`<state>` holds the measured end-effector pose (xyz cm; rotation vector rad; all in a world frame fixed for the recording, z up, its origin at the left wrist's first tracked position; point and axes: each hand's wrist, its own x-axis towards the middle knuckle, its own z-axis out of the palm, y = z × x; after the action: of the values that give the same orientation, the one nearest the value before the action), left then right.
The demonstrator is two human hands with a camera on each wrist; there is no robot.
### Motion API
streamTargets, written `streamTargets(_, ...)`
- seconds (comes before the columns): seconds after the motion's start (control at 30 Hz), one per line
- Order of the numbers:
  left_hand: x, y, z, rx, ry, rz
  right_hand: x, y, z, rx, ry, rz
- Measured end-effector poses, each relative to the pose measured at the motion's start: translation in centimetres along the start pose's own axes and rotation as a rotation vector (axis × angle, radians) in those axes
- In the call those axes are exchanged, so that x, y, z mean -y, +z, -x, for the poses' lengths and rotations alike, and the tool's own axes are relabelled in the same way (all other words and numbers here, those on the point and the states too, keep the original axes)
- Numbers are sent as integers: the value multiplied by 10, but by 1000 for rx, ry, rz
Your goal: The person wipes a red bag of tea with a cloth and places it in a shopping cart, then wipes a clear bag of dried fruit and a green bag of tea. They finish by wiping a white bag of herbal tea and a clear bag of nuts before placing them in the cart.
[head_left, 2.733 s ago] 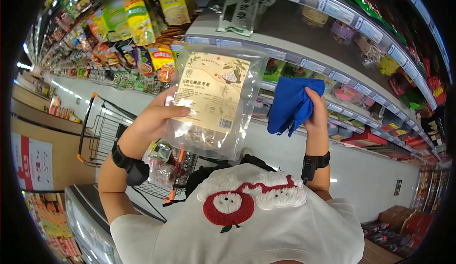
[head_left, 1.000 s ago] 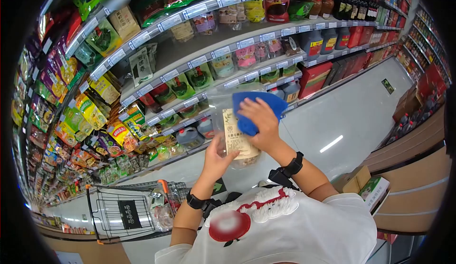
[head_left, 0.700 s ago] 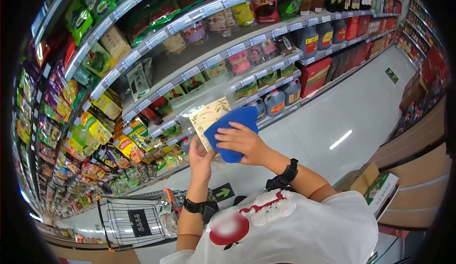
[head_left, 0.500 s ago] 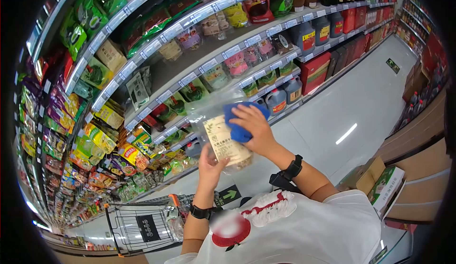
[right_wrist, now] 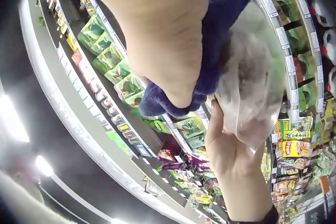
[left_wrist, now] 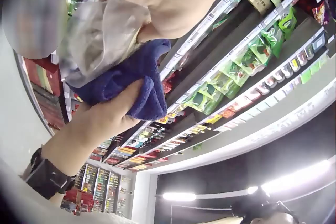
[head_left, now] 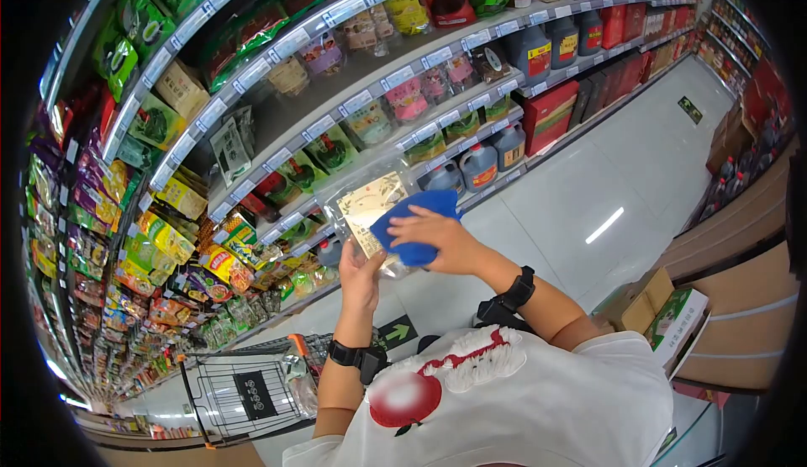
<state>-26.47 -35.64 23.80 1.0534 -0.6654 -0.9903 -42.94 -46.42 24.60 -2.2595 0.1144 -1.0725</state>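
Observation:
My left hand [head_left: 360, 280] holds a clear plastic pouch [head_left: 370, 201] with a cream printed label at its lower left edge, thumb in front. My right hand [head_left: 452, 247] holds a blue cloth [head_left: 417, 254] against the pouch's front, with fingers spread over it. The cloth covers the label's lower right part. From below, the left wrist view shows the right thumb pressed into the folds of the cloth [left_wrist: 107, 85]. In the right wrist view, the pouch's clear back [right_wrist: 252, 85] rests against the left palm [right_wrist: 236, 158].
Shelves with price strips [head_left: 370, 105] carry bagged goods, jugs [head_left: 479, 168] and red boxes [head_left: 548, 121] ahead. A wire shopping cart [head_left: 244, 391] stands at the lower left. An opened carton [head_left: 639, 307] and a white-green box [head_left: 679, 324] sit at the right.
The cloth, earlier held apart to the right of the pouch, came onto its front. Over the last second it moved back and forth across the label. The head view turned toward the right.

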Motion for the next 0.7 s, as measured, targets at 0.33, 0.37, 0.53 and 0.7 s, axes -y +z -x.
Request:
streamTargets(0.33, 16, -10, -5, 37, -163, 507, -30, -10, 14, -721, 838, -1447)
streamTargets(0.37, 21, -7, -5, 68, -184, 525, -20, -3, 13, -672, 851, -1533)
streamTargets(0.53, 39, -4, -7, 109, -241, 574, -2, 9, 15, -535, 679, -1527)
streamTargets(0.7, 45, 9, -3, -93, -121, 319, -3, 20, 24, -386, 670, -1263)
